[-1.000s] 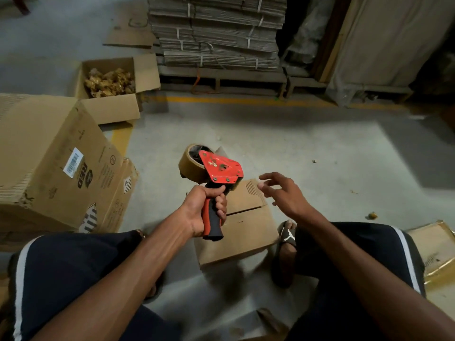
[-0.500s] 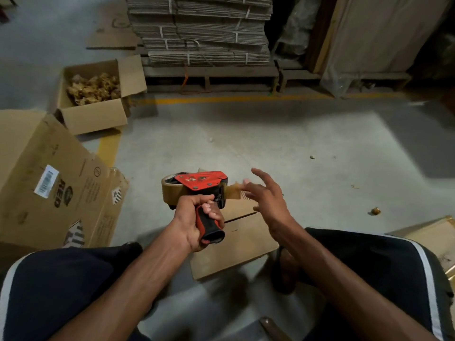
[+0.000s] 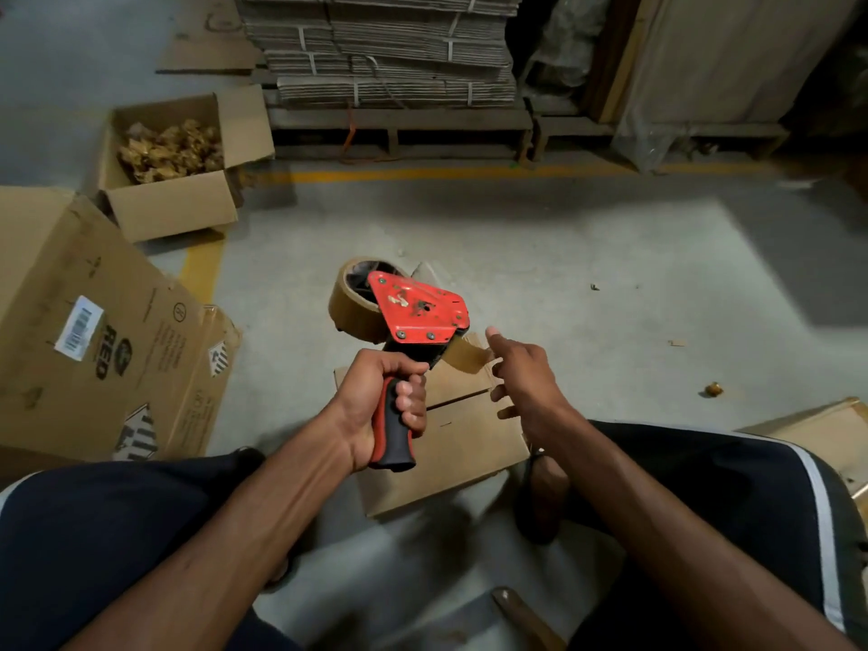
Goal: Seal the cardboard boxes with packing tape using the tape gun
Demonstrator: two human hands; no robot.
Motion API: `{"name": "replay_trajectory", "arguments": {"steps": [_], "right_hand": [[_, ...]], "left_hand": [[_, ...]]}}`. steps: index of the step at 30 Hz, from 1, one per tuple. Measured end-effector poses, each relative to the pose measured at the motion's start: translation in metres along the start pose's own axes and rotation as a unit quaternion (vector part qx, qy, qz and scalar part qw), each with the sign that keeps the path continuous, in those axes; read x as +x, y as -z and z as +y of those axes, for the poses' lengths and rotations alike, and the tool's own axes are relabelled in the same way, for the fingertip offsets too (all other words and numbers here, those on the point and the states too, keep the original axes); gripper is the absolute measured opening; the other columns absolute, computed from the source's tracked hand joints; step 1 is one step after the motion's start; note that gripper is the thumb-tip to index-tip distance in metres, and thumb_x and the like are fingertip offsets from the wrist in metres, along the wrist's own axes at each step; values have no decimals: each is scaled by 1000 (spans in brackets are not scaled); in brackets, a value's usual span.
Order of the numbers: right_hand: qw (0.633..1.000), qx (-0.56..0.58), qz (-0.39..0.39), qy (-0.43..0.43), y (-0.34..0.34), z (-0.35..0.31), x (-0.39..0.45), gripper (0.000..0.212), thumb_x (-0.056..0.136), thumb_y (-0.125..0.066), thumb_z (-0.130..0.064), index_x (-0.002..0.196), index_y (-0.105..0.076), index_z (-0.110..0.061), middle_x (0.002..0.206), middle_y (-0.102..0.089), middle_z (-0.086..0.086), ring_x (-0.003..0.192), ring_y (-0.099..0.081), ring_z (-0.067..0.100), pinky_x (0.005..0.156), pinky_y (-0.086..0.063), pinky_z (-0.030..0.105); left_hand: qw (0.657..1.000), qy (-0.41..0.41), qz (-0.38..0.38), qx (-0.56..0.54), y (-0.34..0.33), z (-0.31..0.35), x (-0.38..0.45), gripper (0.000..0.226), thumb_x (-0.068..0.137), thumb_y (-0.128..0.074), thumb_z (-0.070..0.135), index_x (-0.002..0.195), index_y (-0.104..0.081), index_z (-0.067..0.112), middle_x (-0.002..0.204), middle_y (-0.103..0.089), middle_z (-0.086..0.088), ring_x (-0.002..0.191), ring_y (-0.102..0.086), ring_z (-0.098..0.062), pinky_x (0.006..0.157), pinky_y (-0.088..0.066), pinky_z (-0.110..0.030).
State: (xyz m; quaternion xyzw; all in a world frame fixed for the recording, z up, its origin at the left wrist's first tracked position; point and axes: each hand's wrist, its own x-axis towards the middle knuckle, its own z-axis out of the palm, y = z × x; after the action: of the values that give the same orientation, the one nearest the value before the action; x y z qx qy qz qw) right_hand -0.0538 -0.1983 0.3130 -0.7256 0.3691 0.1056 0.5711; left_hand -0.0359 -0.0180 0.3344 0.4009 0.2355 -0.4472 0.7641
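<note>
My left hand (image 3: pixel 375 406) grips the red-and-black handle of a red tape gun (image 3: pixel 418 312), held upright over the floor, with a brown tape roll (image 3: pixel 350 307) at its far side. A short brown tape end (image 3: pixel 465 357) sticks out from the gun's right side. My right hand (image 3: pixel 526 382) meets that tape end and pinches its edge, with the index finger pointing up. Beneath both hands, between my knees, a small flat cardboard box (image 3: pixel 465 444) lies on the floor with its flaps closed.
A large printed cardboard box (image 3: pixel 70 321) lies tipped at the left. Behind it stands an open box (image 3: pixel 174 213) full of brown scraps. Bundled flat cardboard (image 3: pixel 390 49) is stacked on a pallet at the back. Another cardboard piece (image 3: pixel 817 429) lies by my right knee.
The tape gun has tilted back up so that its red side plate faces me. My right hand has drawn a short length of tape out to the right.
</note>
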Motion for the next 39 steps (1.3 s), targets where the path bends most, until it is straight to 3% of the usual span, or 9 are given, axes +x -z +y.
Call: {"name": "replay_trajectory", "arguments": {"steps": [5, 10, 19, 23, 26, 31, 35, 37, 39], "right_hand": [[986, -31, -125, -110, 3, 0, -8, 73, 96, -33, -79, 105, -65, -14, 97, -66, 4, 85, -60, 27, 75, -49, 40], [968, -39, -179, -171, 7, -4, -7, 47, 101, -47, -54, 79, -66, -18, 82, -70, -2, 81, -62, 23, 72, -51, 36], [956, -56, -204, -203, 9, 9, -3, 62, 101, -39, -64, 101, -74, -12, 95, -80, 3, 94, -68, 27, 77, -58, 40], [952, -32, -221, -210, 9, 13, -5, 49, 103, -46, -53, 98, -73, -13, 96, -80, 1, 93, -68, 25, 75, -57, 39], [969, -1, -179, -169, 8, 16, -1, 27, 103, -52, -28, 94, -75, -15, 90, -76, -3, 84, -64, 19, 69, -56, 38], [994, -9, -82, -65, 15, 15, 13, 23, 97, -52, -10, 85, -73, -10, 83, -74, 0, 75, -60, 20, 69, -54, 39], [995, -93, -1, 46, 19, 25, 28, 27, 83, -59, -11, 65, -77, -18, 71, -73, 8, 67, -58, 20, 57, -50, 33], [989, -129, 28, 59, 19, 37, 38, 23, 82, -65, -15, 66, -79, -23, 65, -70, 5, 61, -58, 19, 55, -49, 32], [982, -164, 73, 64, 20, 50, 48, 13, 85, -73, -28, 76, -82, -24, 71, -73, 0, 66, -64, 20, 58, -48, 32]], "left_hand": [[994, -10, 29, 106, 2, -2, -5, 26, 89, -48, 11, 65, -40, 18, 51, -31, 5, 38, -28, -8, 38, -28, -20], [965, -59, 99, 237, 7, -6, -8, 22, 87, -54, 7, 70, -45, 16, 55, -37, 0, 42, -32, -13, 41, -29, -23], [943, -76, 114, 302, 12, -11, -9, 10, 89, -56, 8, 83, -50, 12, 53, -38, 1, 44, -34, -13, 43, -30, -25], [941, -89, 98, 312, 11, -11, -10, 6, 90, -57, 7, 86, -53, 10, 54, -39, 1, 44, -35, -13, 44, -31, -25], [936, -96, 91, 327, 10, -10, -11, 8, 89, -57, 5, 84, -54, 10, 55, -39, -1, 45, -35, -14, 45, -30, -26], [921, -111, 71, 368, 14, -14, -3, 19, 89, -61, 4, 72, -55, 11, 54, -37, -4, 45, -33, -16, 45, -30, -26], [888, -157, 34, 431, 28, -16, 10, 17, 91, -71, 10, 75, -65, 10, 52, -39, -3, 45, -34, -15, 44, -30, -26], [867, -164, 39, 468, 36, -19, 17, 29, 91, -68, 8, 63, -67, 17, 51, -43, -2, 48, -38, -16, 45, -34, -28], [852, -159, 60, 495, 43, -21, 24, 24, 88, -67, 11, 65, -65, 17, 54, -49, -3, 52, -41, -17, 48, -36, -30]]}}
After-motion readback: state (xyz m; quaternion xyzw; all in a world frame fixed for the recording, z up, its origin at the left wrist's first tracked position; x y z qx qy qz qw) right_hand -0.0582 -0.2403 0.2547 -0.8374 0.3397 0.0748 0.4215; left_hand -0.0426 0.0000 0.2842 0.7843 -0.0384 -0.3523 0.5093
